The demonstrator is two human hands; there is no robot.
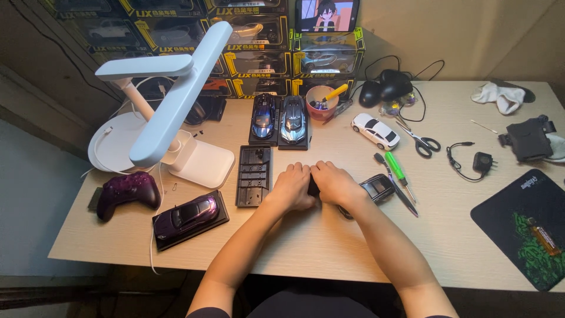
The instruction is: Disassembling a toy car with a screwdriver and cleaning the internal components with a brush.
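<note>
My left hand (292, 186) and my right hand (334, 183) meet at the middle of the desk, both closed around a small dark part (313, 189) that is mostly hidden between them. Just right of my right hand lies a dark model car body (378, 187). A black display base (254, 175) lies flat immediately left of my left hand. A green-handled screwdriver (398, 171) and a dark screwdriver (396, 189) rest to the right of the car body.
A white desk lamp (170, 106) stands at left, with a purple game controller (127, 192) and a purple model car (190, 215) in front. Two blue model cars (280, 119), a pink cup (321, 103), a white model car (375, 131), scissors (420, 141), a black mouse pad (525, 227) and stacked boxes (259, 41) surround the work spot.
</note>
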